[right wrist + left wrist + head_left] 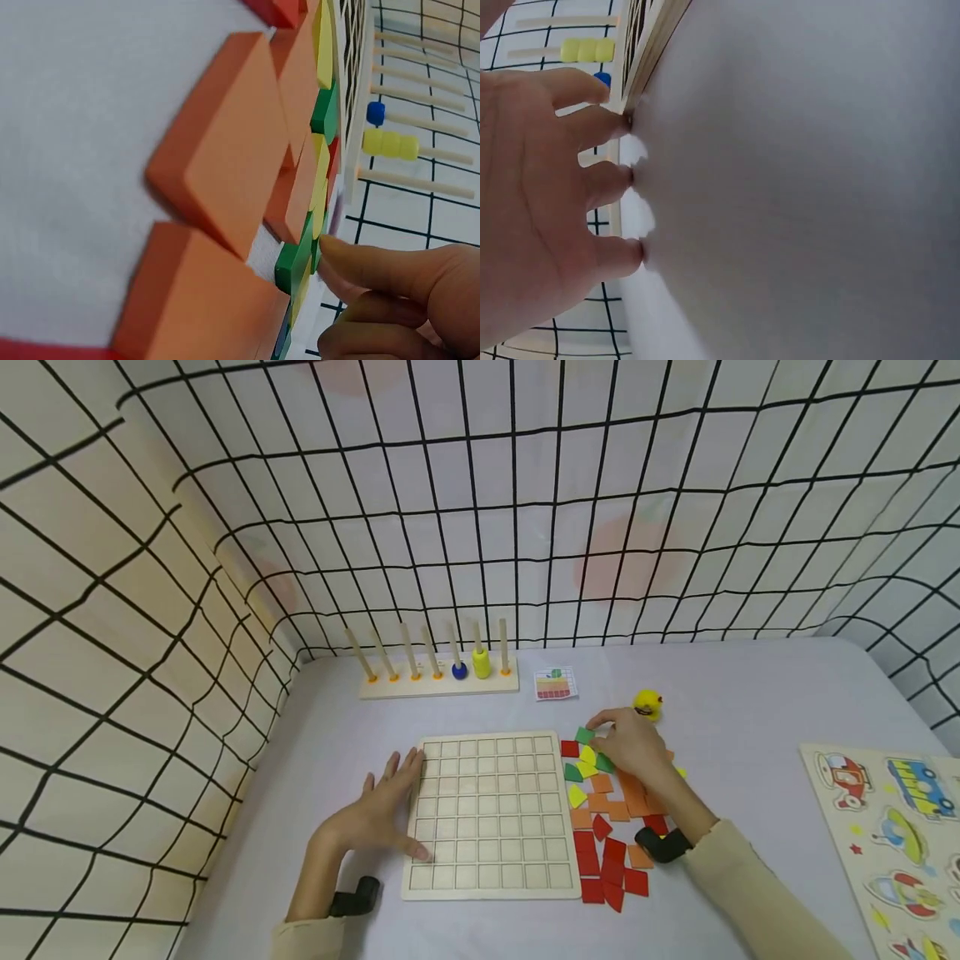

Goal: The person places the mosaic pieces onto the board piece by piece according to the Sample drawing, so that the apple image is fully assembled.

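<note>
A pale wooden grid board (491, 814) lies flat on the table. My left hand (375, 814) rests at its left edge, fingers spread and thumb over the lower left corner; in the left wrist view the fingertips (634, 251) touch the tabletop. Right of the board lies a heap of flat coloured tiles. At the heap's far end my right hand (633, 743) pinches a green tile (585, 736) between thumb and forefinger. Yellow tiles (587, 755), orange tiles (225, 142) and red tiles (612, 860) lie nearby.
Behind the board stands a wooden peg rack (442, 687) with blue and yellow beads. A small printed card (556, 683) lies beside it. A yellow toy duck (647, 703) sits beyond the right hand. At the right is a picture puzzle board (862, 835). Black netting (480, 518) encloses the table.
</note>
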The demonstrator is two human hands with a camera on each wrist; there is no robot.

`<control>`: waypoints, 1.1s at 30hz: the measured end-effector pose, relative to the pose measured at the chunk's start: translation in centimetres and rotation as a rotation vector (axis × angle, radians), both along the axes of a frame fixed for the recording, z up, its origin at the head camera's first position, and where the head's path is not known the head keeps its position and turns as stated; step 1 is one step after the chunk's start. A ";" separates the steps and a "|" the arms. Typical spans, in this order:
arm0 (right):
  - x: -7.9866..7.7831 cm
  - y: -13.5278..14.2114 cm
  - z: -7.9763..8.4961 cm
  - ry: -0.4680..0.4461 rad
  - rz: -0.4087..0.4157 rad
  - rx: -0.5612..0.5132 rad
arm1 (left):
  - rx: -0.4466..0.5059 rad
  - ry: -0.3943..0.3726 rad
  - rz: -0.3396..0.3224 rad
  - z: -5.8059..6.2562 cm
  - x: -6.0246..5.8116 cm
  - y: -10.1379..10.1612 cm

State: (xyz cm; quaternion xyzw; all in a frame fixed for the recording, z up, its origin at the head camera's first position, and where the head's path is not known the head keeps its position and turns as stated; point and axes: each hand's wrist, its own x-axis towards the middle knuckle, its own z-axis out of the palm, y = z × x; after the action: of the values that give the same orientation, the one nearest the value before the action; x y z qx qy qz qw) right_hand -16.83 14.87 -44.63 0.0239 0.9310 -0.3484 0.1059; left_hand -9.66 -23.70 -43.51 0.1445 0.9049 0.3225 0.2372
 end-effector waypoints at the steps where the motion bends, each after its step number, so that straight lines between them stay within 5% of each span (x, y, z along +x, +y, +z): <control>1: -0.1 0.0 0.0 -0.005 0.000 -0.003 | -0.008 0.005 -0.009 -0.1 0.1 0.0; 13: 0.0 -0.2 -0.1 -0.031 -0.008 0.035 | -0.046 0.012 -0.015 -0.2 0.4 -0.1; 17: -0.1 -0.6 0.2 0.009 0.051 0.028 | -0.055 0.011 -0.016 -0.1 0.4 -0.2; 26: -0.5 -4.7 0.5 0.032 0.276 -0.172 | -0.057 0.002 -0.026 -0.1 0.3 -0.2; 33: -1.5 -7.8 0.0 0.043 0.324 -0.155 | -0.046 -0.011 -0.030 -0.1 0.4 -0.2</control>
State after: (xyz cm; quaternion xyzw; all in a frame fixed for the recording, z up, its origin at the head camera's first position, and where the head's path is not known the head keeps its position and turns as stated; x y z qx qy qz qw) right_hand -18.35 7.07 -44.63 -0.1420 0.8952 -0.3977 0.1424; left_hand -9.30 -23.92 -43.57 0.1510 0.9085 0.2987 0.2502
